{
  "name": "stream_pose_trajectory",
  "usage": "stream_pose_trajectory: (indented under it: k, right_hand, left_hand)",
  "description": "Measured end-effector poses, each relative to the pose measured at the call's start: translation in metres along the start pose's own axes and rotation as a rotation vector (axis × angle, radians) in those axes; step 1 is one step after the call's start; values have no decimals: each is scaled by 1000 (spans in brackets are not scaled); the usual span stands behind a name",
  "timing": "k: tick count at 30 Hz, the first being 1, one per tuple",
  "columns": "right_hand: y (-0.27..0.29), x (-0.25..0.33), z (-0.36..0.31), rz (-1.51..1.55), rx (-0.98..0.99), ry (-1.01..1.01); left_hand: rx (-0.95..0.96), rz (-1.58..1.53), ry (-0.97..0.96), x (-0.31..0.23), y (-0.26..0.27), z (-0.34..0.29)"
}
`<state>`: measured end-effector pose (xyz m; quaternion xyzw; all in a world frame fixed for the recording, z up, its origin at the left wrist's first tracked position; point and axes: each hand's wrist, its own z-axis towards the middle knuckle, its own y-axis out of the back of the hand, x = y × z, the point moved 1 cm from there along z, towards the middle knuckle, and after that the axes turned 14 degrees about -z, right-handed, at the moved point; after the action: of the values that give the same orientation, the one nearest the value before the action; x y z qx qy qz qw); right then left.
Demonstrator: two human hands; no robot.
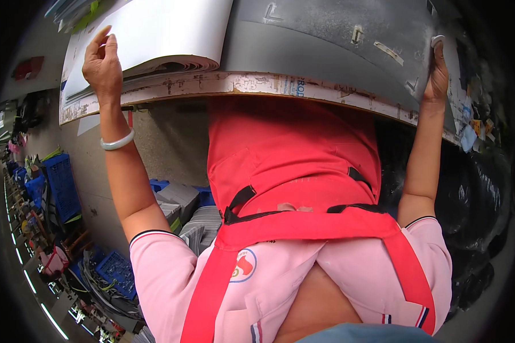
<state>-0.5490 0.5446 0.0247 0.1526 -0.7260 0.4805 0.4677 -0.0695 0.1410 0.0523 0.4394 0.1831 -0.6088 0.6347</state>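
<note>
My left hand [103, 67] is raised over a stack of large white sheets [160, 28], its fingers loosely bent and apart, with nothing seen in it. The front edge of the stack curls over in a rounded fold. My right hand [436, 80] is at the right end of a dark grey board [320, 54], closed on a small white piece [438, 40] whose kind I cannot make out. Tape strips and corner marks [389, 52] are on the board. Both the sheets and the board lie on a worn worktable [240, 84].
Blue plastic crates [62, 186] stand on the floor at left. Grey stacked bundles [203, 226] are under the table, beside my red apron [292, 154]. Black plastic bags [475, 200] fill the lower right. Small scraps [480, 128] lie past the table's right end.
</note>
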Motion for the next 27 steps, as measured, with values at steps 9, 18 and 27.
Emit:
stream_pose_trajectory:
  k: [9,18,27]
  right_hand:
    - [58,-64,77,-1202,-120,52]
    - [19,-57,64,-1497,-309,-134]
    - [33,-56,65,-1448,-258,-141]
  left_hand:
    - [799,-7,-261,-76,-148,-127]
    - [838,123,-278,-56,-153,-131]
    - [848,98,-273,-53,-155,-131]
